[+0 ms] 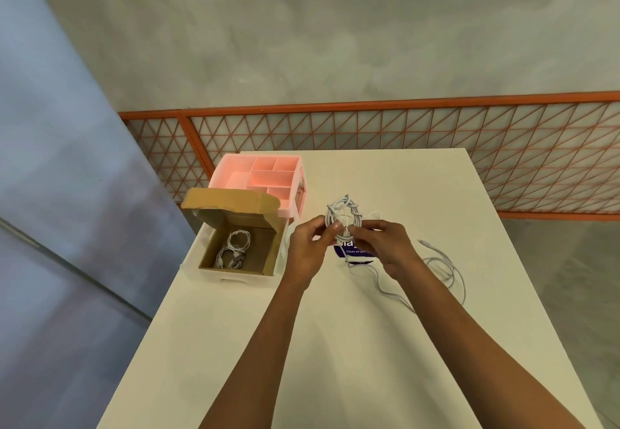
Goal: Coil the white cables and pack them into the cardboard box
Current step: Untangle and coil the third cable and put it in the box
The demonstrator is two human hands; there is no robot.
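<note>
Head camera: we record both hands raised above the white table (335, 344), the left hand (307, 249) and the right hand (385, 249) each pinching the lower edge of one coiled white cable (344, 215), which stands upright between them. We note the cardboard box (240, 247) at the table's left edge, lid open, with coiled cables (233, 249) lying inside, and a pink divided tray (265, 177) just behind it. We also observe a loose white cable (446, 271) lying uncoiled on the table by the right wrist, and a purple label (349, 250) partly hidden beneath the hands.
</note>
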